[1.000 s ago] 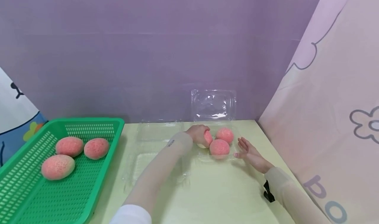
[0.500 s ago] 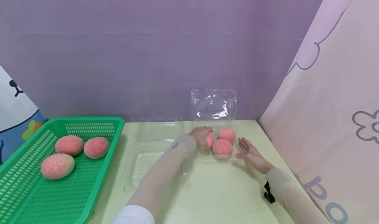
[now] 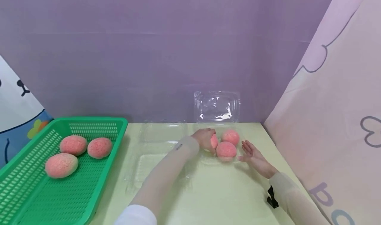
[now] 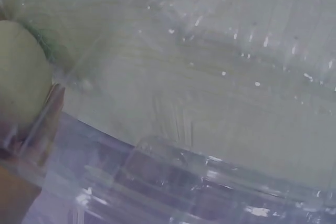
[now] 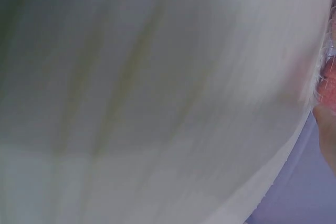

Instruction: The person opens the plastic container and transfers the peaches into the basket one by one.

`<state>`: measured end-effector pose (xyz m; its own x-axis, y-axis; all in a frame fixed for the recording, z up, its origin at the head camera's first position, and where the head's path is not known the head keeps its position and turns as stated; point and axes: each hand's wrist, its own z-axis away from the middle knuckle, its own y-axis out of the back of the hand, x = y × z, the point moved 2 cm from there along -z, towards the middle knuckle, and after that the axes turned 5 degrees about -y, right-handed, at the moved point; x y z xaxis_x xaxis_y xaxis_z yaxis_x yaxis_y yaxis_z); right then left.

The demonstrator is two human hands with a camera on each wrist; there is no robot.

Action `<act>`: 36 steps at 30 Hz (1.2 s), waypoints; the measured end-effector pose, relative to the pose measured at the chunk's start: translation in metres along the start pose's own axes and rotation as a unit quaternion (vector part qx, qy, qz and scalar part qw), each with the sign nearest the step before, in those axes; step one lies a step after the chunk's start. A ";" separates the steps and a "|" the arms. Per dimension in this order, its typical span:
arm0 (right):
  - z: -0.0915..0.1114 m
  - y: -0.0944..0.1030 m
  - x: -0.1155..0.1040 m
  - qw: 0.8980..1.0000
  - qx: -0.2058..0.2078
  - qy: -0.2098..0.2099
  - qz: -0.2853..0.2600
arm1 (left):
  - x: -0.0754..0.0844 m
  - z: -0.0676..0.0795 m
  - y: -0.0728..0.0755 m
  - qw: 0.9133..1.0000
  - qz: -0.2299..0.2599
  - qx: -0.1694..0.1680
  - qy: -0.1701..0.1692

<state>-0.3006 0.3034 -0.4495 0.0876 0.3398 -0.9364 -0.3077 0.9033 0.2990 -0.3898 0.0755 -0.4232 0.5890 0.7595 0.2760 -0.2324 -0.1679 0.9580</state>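
Note:
In the head view my left hand (image 3: pixel 204 138) grips a pink peach (image 3: pixel 214 141) from its left side, low inside a clear plastic clamshell box (image 3: pixel 206 159). The fingers hide much of this fruit. Two more pink peaches, a back one (image 3: pixel 230 137) and a front one (image 3: pixel 226 150), sit in the same box, right beside the held one. My right hand (image 3: pixel 254 158) is at the box's right side, fingers straight and palm turned toward the fruit. A peach's pale underside (image 4: pixel 21 77) shows at the left edge of the left wrist view.
The box's raised lid (image 3: pixel 217 106) stands behind it against the purple backdrop. Left of it lies a second open clamshell (image 3: pixel 146 167) on the pale table (image 3: pixel 220 195). At far left a green basket (image 3: pixel 108 172) holds three peaches, one being nearest (image 3: pixel 61 165).
My left hand has shifted slightly right with the peach, and the two peaches beside it have moved a little right too. My right hand keeps its pose. The view has turned slightly left.

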 end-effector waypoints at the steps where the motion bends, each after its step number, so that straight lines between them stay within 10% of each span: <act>1: 0.001 0.001 0.000 1.000 0.001 0.000 0.000 | 0.001 0.000 0.000 1.000 -0.003 0.003 -0.003; 24: 0.003 0.000 -0.003 1.000 -0.010 -0.007 0.007 | -0.006 0.014 0.021 0.990 0.122 0.056 -0.046; 36: 0.005 0.001 -0.003 1.000 -0.008 -0.010 0.012 | 0.007 0.033 0.040 0.979 0.183 0.088 0.003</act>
<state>-0.2962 0.3044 -0.4455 0.0995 0.3662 -0.9252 -0.3242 0.8910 0.3178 -0.3695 0.0533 -0.3802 0.4869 0.6311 0.6039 -0.2900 -0.5354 0.7933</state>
